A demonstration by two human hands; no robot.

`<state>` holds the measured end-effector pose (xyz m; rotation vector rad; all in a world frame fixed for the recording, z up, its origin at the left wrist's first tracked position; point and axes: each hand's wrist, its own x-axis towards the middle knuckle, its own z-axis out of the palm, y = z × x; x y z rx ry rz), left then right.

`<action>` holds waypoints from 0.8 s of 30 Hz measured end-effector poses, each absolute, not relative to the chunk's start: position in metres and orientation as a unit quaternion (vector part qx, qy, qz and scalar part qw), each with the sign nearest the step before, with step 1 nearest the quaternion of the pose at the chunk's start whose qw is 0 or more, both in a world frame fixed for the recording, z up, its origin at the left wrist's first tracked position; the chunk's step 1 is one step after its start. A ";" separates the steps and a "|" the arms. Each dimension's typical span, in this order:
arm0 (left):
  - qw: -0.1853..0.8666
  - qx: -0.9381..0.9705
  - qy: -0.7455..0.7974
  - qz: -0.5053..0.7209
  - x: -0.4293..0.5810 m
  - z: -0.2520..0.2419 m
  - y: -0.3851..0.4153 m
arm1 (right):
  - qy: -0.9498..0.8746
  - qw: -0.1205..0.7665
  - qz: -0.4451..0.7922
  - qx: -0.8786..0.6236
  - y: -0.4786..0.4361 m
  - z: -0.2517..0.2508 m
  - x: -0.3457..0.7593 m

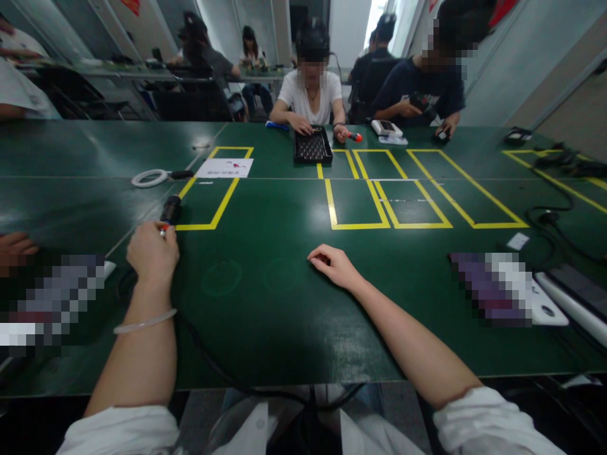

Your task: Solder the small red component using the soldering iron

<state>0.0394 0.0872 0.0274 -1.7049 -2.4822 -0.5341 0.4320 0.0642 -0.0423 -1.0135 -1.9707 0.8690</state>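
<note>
My left hand [154, 251] is closed on a short black cylinder [171, 210] with an orange-red and silver part at its lower end. It looks like a flashlight or a cable connector, and I cannot tell which. The cylinder tilts away from me beside the left yellow tape outline. My right hand [336, 266] rests on the green table [265, 335], its fingers curled together with nothing visible in them. A dark cable [208, 357] runs from near my left forearm along the table's front edge.
A white ring-shaped coil [149, 178] and a printed paper [225, 167] lie beyond my left hand. Across the table, a person handles a black tray [313, 145] and a red-tipped tool [355, 136]. A blurred-out device [550, 309] lies to the right, near tangled cables [564, 158].
</note>
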 end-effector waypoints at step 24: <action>-0.467 -0.777 -0.389 -0.165 0.207 -0.001 0.056 | -0.827 0.299 0.348 -0.324 0.053 -0.033 0.420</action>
